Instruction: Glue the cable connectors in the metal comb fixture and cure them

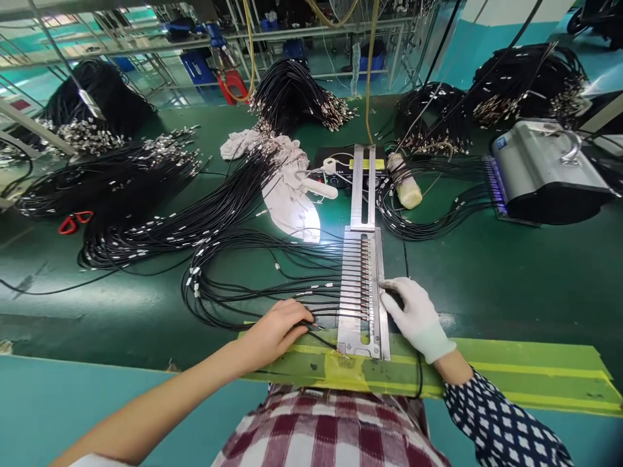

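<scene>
My bare left hand (281, 327) is closed around a thin black cable (321, 337) left of the metal fixture, its fingertips pinched together near the cable's end. A row of several black cables lies side by side across the slotted metal fixture (349, 324), their copper-coloured ends lined up along its slot. In a white glove, my right hand (417, 318) grips the right edge of this fixture with thumb and fingertips. From the fixture the cables curve left into a loose loop (195, 285) with white tags.
Behind the fixture stand a black control box (341, 155) and a white cloth (287, 194). A silver machine (545, 162) is at right. Cable bundles (292, 91) line the back; red-handled scissors (75, 222) lie left. Yellow tape (511, 370) covers the front edge.
</scene>
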Tool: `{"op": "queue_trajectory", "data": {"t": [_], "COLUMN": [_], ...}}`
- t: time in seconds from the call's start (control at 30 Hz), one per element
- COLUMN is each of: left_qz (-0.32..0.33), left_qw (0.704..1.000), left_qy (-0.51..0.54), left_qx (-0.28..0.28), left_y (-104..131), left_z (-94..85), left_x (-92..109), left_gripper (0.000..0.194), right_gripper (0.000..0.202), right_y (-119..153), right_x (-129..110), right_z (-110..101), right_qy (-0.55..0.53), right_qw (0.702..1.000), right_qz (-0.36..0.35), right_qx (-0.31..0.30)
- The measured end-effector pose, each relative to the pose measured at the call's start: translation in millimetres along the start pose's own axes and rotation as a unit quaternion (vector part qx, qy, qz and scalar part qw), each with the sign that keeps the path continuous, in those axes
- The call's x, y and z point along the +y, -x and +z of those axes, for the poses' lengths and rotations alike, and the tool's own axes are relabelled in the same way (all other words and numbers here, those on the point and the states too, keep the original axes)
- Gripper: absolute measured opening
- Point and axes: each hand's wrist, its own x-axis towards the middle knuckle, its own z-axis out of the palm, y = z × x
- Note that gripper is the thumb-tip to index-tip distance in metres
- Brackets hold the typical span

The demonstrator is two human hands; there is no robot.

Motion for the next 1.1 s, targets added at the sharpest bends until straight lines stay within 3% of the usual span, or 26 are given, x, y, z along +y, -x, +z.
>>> {"op": "queue_trajectory", "data": {"t": [0.13, 0.27, 0.37, 0.43, 0.53, 0.67, 0.73, 0.9, 1.1], "left_qz": [-0.008, 0.003, -0.005, 0.0, 0.064, 0.154, 0.164, 0.123, 0.134], "left_qw": [1.0, 1.0, 0.996, 0.988, 0.983, 0.98, 0.979, 0.988, 0.986], "left_qy": [-0.01, -0.001, 0.041, 0.054, 0.021, -0.073, -0.095, -0.06, -0.026], "left_qx": [0.027, 0.017, 0.083, 0.147, 0.172, 0.102, 0.078, 0.07, 0.097], "left_y": [0.2, -0.7, -0.2, -4.6, -22.3, -49.1, -54.1, -42.4, -37.0], "left_z": [7.6, -5.4, -20.8, -21.6, -0.1, 43.3, 54.9, 50.0, 50.7], "left_x": [-1.9, -2.3, -0.1, 3.8, 13.5, 28.6, 31.7, 24.5, 20.6], "left_gripper": [0.018, 0.024, 0.021, 0.017, 0.018, 0.026, 0.026, 0.022, 0.018], "right_gripper": [0.022, 0.022, 0.021, 0.019, 0.017, 0.016, 0.016, 0.015, 0.015], "right_y": [-0.5, -0.4, -0.8, -1.7, -2.6, -1.1, 0.0, 0.5, -0.7], "right_x": [-1.0, -1.1, 0.2, 1.1, 0.9, -3.6, -6.7, -11.9, -10.9], "right_z": [-1.4, -2.2, -0.9, 0.7, 1.8, -0.7, -2.6, -6.2, -5.3], "right_qy": [0.003, -0.002, -0.009, -0.011, -0.006, 0.001, 0.001, -0.006, -0.004], "right_qw": [1.0, 1.0, 1.0, 1.0, 1.0, 1.0, 1.0, 1.0, 1.0], "right_qz": [0.001, 0.002, 0.001, 0.003, 0.001, -0.008, -0.003, 0.01, 0.016], "right_qx": [0.001, -0.003, -0.003, 0.002, 0.012, 0.014, 0.01, 0.003, 0.002]}}
